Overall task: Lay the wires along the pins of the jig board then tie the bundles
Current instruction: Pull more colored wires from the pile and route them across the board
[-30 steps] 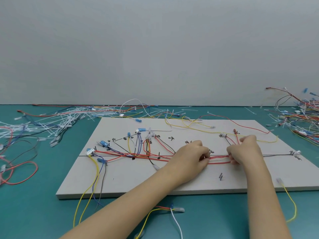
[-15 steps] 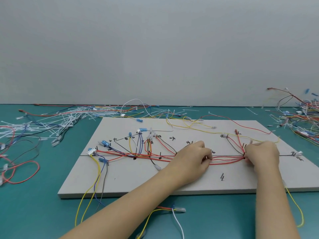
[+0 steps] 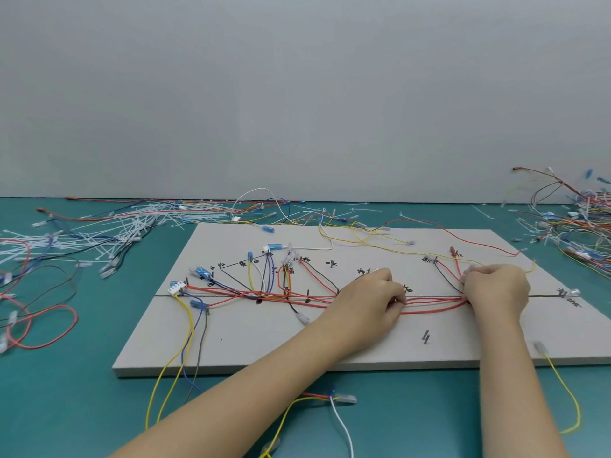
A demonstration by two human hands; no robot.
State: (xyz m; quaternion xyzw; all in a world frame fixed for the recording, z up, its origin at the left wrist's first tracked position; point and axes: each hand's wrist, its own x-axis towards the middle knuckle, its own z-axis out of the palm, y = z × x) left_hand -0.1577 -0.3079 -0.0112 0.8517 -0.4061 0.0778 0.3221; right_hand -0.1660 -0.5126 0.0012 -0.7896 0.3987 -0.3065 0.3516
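A grey jig board (image 3: 330, 352) lies flat on the teal table, with small dark pins and handwritten labels. A bundle of mostly red wires (image 3: 433, 304) runs along the board's middle line from a white connector (image 3: 176, 287) at the left toward the right. My left hand (image 3: 367, 300) pinches the bundle near the board's middle. Further right, my right hand (image 3: 496, 289) grips the same bundle where red and black wires branch up toward a pin. Between my hands the wires are stretched nearly straight. Yellow, blue and grey wires (image 3: 188, 342) hang off the board's front edge.
A heap of white cable ties (image 3: 99, 233) mixed with loose wires lies at the back left. Another pile of wires (image 3: 582, 226) sits at the right edge. A red wire loop (image 3: 43, 325) lies at the left. Loose wires with a clear terminal (image 3: 344, 398) lie in front of the board.
My right hand has slid to the right along the red bundle, pulling it straighter. My left hand has stayed in place on the bundle.
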